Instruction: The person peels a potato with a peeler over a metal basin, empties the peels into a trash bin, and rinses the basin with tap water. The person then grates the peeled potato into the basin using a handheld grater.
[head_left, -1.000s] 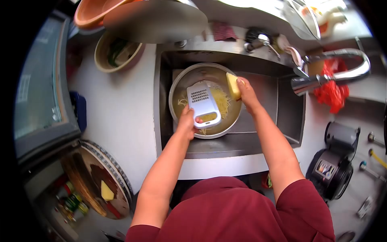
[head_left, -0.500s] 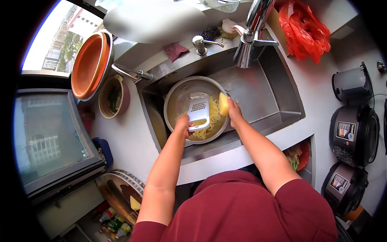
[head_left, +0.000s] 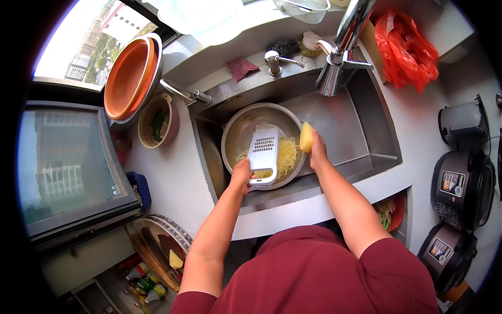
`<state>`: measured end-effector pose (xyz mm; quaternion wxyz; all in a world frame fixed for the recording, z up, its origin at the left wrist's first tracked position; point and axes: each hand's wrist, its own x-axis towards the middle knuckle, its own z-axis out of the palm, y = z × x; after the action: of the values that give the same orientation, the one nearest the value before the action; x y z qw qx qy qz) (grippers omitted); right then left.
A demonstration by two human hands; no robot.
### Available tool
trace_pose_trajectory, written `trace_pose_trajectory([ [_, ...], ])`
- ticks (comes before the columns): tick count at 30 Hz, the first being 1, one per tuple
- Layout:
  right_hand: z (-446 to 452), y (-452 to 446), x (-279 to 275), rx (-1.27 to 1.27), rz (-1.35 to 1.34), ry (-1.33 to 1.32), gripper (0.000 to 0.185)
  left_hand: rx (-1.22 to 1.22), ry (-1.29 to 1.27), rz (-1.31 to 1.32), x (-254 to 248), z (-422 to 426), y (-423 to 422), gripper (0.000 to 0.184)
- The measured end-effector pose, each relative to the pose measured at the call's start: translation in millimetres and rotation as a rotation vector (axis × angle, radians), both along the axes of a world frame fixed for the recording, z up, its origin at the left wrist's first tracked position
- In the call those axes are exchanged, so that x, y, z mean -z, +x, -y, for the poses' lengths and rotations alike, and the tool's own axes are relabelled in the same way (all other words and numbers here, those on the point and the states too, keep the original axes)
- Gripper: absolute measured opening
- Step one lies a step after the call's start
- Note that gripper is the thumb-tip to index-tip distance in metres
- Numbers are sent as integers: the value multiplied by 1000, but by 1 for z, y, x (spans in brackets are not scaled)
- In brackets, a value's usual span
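My left hand is closed round the handle end of a white grater, which slopes over a metal bowl in the sink. A peeled yellow potato piece is in my right hand, just past the bowl's right rim and apart from the grater. Pale yellow potato shreds lie in the bowl, beneath and beside the grater. My fingers partly hide the grater's handle, and my right fingertips are behind the potato.
The steel sink has a chrome faucet reaching over it and a soap pump behind. Left stand an orange basin and a colander. A red plastic bag and rice cookers are on the right.
The potato piece has moved right, away from the grater and past the bowl's rim. The whole view has shifted a little. Both hands keep their holds.
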<state>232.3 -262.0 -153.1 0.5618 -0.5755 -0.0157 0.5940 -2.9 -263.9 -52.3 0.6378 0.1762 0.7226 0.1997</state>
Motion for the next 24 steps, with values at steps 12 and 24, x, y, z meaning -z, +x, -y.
trace_pose_trajectory([
  [12,1,0,-81,-482,-114,184,60,-706,116,337,69,15,52,25],
  [24,-21,-68,-85,-965,1378,537,50,-1032,-33,639,96,21,77,29],
])
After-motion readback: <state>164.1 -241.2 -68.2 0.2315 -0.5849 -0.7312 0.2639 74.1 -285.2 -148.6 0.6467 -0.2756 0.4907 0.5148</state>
